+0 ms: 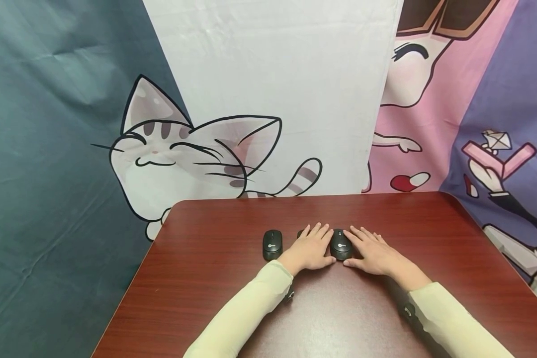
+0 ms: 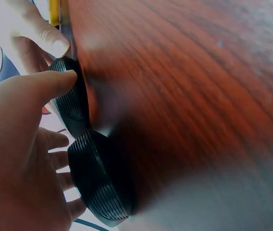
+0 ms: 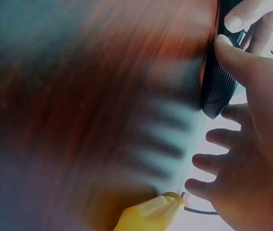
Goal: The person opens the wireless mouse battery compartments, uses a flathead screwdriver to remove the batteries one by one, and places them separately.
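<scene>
Several dark computer mice are on the wooden table. My left hand (image 1: 311,251) lies flat with spread fingers over the middle mouse (image 1: 300,233), mostly hidden beneath it. Its forefinger and thumb reach the left side of the right-hand mouse (image 1: 341,244). From the other side, my right hand (image 1: 370,252) touches that same mouse with forefinger and thumb, fingers fairly straight. In the left wrist view the two thumbs come close at its ribbed end (image 2: 69,103); nearer the camera sits another mouse (image 2: 95,178). A third mouse (image 1: 273,244) stands left of my left hand.
A reddish-brown table (image 1: 215,288) with rounded far corners carries everything. Behind it hangs a cloth printed with a cartoon cat (image 1: 174,164). In the right wrist view a yellow object (image 3: 148,214) shows beyond the right fingers; its kind is unclear.
</scene>
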A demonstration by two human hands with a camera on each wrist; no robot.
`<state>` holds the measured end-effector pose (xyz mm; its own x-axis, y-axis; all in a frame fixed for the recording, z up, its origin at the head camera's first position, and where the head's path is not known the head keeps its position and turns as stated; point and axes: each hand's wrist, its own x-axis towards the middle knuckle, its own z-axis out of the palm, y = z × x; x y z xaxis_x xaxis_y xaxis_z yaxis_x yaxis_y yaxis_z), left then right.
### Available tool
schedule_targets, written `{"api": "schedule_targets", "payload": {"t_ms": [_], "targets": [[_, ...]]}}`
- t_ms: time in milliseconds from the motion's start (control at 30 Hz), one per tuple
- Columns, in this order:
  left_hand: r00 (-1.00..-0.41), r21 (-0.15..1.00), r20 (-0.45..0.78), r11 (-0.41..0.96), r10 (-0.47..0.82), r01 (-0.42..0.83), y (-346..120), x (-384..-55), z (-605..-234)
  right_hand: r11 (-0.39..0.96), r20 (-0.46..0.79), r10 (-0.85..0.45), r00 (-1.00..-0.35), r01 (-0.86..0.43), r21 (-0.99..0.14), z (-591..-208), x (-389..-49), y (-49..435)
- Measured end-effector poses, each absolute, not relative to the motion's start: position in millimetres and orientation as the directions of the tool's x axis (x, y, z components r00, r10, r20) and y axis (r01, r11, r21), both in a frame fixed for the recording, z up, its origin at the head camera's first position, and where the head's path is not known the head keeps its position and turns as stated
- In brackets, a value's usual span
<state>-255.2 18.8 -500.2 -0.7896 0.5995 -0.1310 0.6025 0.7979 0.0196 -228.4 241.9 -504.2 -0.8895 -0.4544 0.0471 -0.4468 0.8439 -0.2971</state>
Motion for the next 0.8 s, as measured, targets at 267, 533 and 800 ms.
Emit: {"api": "schedule_targets", "payload": {"t_ms": [267,533,800], "targets": [[-0.783,0.006,-0.148,0.792,0.605,0.611,23.2,-257.3,-500.2,0.812,0.098,-0.506,-0.857,-0.511,-0.281,-507.9,-232.7,242.0],[-0.752,0.001,-0.144,0.76,0.643,0.65,28.0,-256.8,-498.0,0.759,0.14,-0.577,-0.805,-0.592,-0.272,-505.9,-234.0,243.1],[-0.785,0.035,-0.093,0.79,0.612,0.612,32.3,-257.7,-492.6,0.713,0.226,-0.594,-0.772,-0.636,-0.296,-502.1,-233.8,242.1]]}}
